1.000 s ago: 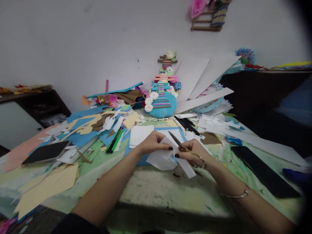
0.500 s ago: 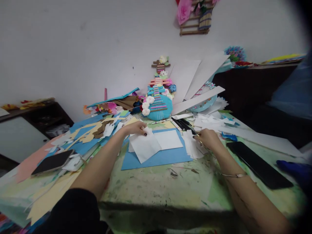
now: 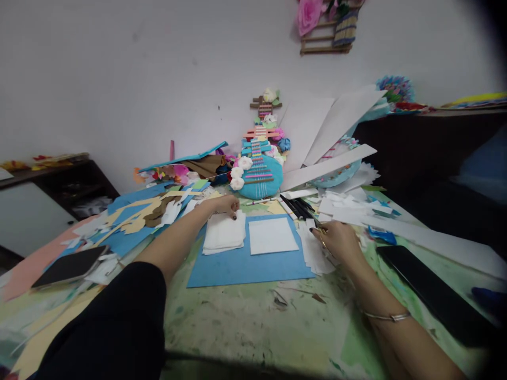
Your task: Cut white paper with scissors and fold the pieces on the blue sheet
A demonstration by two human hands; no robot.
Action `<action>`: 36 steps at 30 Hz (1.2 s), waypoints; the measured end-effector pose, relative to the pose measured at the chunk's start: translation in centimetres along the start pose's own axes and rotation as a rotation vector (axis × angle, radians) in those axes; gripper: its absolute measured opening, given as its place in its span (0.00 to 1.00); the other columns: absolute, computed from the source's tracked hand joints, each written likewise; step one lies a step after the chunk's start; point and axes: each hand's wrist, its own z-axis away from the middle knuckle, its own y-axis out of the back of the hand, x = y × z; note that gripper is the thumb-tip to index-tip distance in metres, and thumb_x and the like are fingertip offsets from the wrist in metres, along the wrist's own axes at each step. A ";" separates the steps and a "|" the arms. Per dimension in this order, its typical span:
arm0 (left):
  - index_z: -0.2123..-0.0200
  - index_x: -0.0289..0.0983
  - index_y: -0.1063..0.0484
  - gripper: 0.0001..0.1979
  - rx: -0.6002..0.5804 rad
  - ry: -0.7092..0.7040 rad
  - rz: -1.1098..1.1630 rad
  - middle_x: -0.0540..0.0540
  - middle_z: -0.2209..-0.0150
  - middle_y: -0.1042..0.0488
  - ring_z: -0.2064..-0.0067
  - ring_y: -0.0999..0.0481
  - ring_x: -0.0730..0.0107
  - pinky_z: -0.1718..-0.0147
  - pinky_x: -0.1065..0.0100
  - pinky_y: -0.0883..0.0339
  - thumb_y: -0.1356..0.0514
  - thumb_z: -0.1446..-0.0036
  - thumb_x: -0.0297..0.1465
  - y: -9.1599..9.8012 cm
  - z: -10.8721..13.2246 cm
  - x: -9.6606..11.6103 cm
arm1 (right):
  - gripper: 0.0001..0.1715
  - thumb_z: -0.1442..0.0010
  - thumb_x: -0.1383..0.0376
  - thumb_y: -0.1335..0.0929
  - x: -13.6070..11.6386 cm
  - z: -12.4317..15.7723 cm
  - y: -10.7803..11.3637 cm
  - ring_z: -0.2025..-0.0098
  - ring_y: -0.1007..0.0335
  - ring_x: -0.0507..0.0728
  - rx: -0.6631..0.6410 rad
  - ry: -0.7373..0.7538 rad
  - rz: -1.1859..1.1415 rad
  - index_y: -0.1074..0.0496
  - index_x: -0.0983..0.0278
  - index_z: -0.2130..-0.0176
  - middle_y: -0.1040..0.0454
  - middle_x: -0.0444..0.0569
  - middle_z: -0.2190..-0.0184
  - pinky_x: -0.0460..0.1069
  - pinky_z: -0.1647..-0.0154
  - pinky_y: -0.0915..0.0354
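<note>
My left hand [image 3: 228,206] is at the top edge of a stack of white paper squares [image 3: 224,235], its thumb on the top sheet and its other fingers curled, closed on the paper. Beside the stack a white paper square [image 3: 273,236] lies flat; both rest on a blue sheet [image 3: 249,272]. My right hand [image 3: 336,240] is closed around scissors [image 3: 322,241], whose metal shows at the fingers; the blades are mostly hidden. Under and beside that hand are white paper strips [image 3: 312,248].
Black pens [image 3: 296,207] lie behind the blue sheet. A turquoise paper lute [image 3: 263,177] leans at the wall. A black slab [image 3: 431,290] lies at right, a dark phone-like object [image 3: 71,266] at left among coloured paper scraps [image 3: 130,219]. White card strips [image 3: 420,235] extend to the right.
My left hand has lowered a tilted white sheet onto the stack at left, uncovering the square at right. My right hand still holds the scissors. The view has shifted slightly.
</note>
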 end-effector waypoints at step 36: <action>0.71 0.35 0.34 0.20 0.092 -0.162 1.037 0.56 0.82 0.37 0.81 0.42 0.80 0.80 0.75 0.54 0.31 0.64 0.38 -9.7 6.6 12.9 | 0.20 0.42 0.56 0.38 -1.0 0.7 -0.5 0.69 0.27 0.61 0.135 0.017 -0.180 0.23 0.66 0.69 0.22 0.55 0.73 0.48 0.74 0.48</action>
